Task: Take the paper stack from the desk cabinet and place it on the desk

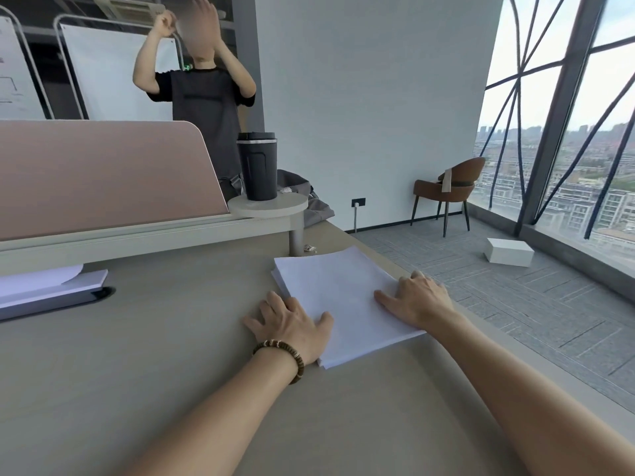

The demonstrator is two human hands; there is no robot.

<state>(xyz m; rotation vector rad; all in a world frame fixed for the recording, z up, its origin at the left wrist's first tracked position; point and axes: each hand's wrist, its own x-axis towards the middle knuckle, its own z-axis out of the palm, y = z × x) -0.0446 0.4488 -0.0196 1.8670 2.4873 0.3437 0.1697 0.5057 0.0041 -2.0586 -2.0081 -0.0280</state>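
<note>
A white paper stack (338, 293) lies flat on the beige desk (154, 355), near its right edge. My left hand (292, 324), with a bead bracelet on the wrist, rests at the stack's left side, thumb on top of the sheets and fingers spread on the desk. My right hand (417, 298) lies on the stack's right edge, fingers spread over the top sheet. Neither hand is lifting the stack. The desk cabinet is not in view.
A dark travel mug (258, 166) stands on a small round shelf (268, 205) behind the stack. A pink divider panel (103, 176) runs along the back left. More white paper (44, 281) lies far left. A person stands behind the desk. The floor drops off right.
</note>
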